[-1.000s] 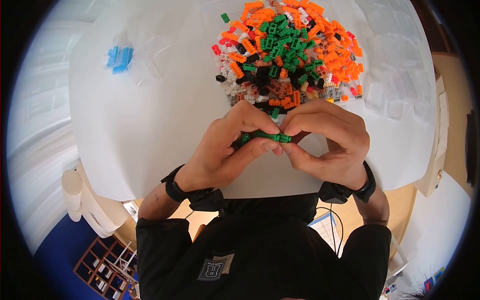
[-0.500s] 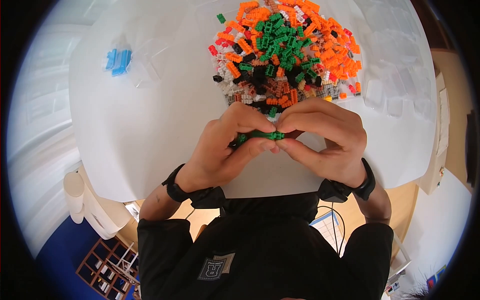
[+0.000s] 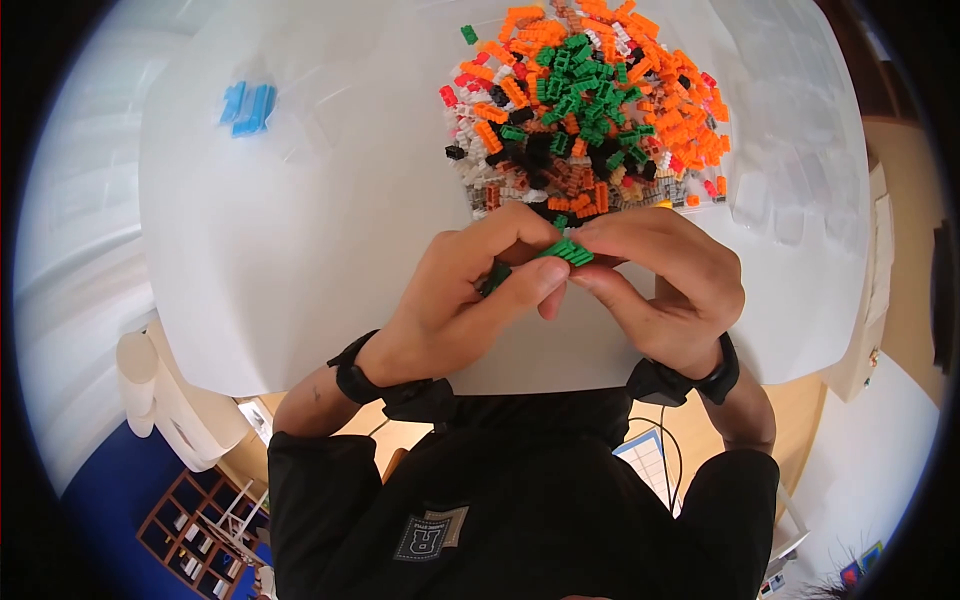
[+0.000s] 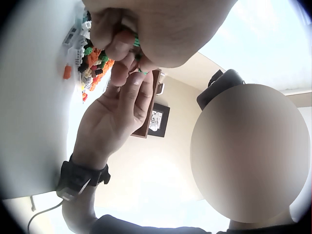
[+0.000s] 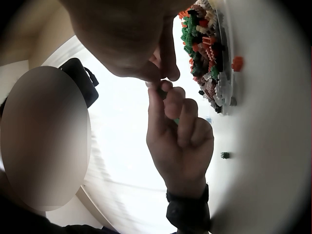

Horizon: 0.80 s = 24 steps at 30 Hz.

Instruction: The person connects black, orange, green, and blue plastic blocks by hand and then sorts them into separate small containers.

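Note:
Green toy building bricks (image 3: pixel 567 252), joined in a small strip, are held between both hands over the near part of the table. My left hand (image 3: pixel 440 290) pinches the strip with thumb and index finger, and part of the green shows inside its curled fingers. At the strip's right end, my right hand (image 3: pixel 680 275) has its thumb and index finger bent around it. In the left wrist view the fingers cover most of the strip, with only slivers of green showing. The right wrist view has the left hand (image 5: pixel 180 141) below, its fingers curled.
Beyond the hands lies a big heap of loose bricks (image 3: pixel 680 120), mostly orange, green, white and black. Light blue pieces (image 3: pixel 250 110) lie at the far left of the white table (image 3: pixel 300 280). Clear plastic trays (image 3: pixel 790 200) stand at the right.
The green strip has turned so that its ribbed side faces up. The right thumb and index finger have moved apart around its end. The whole view has shifted slightly.

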Available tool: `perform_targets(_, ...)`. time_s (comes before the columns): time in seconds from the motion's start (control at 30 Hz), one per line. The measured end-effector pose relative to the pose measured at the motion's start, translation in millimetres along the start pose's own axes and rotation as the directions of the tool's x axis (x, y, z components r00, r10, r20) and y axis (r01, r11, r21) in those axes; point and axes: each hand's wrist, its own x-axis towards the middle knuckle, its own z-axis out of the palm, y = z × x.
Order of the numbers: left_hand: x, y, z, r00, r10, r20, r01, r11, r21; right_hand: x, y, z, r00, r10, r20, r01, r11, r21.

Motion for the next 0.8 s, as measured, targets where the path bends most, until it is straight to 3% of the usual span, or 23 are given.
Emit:
perform_targets(0.13,0,-6,-3,0.996,0.087,0.036,-0.088,0.996,0.034,0,-2,-1,1.000,-0.010,0.010,0.010,0.999,-0.050)
perform_targets(0.4,0,1,-7,0.996,0.004,0.092,-0.016,0.991,0.129,2,-6,-3,0.998,0.035,0.043,-0.033,0.998,-0.055)
perform_targets(0.7,1,12,-7,0.982,-0.130,0.134,0.123,0.991,0.055,-2,-1,0,0.999,0.006,0.039,-0.006,1.000,0.017)
perform_targets(0.8,1,11,-7,0.983,-0.121,0.138,0.113,0.991,0.066,-2,-2,-1,0.999,0.010,0.047,-0.010,1.000,0.010)
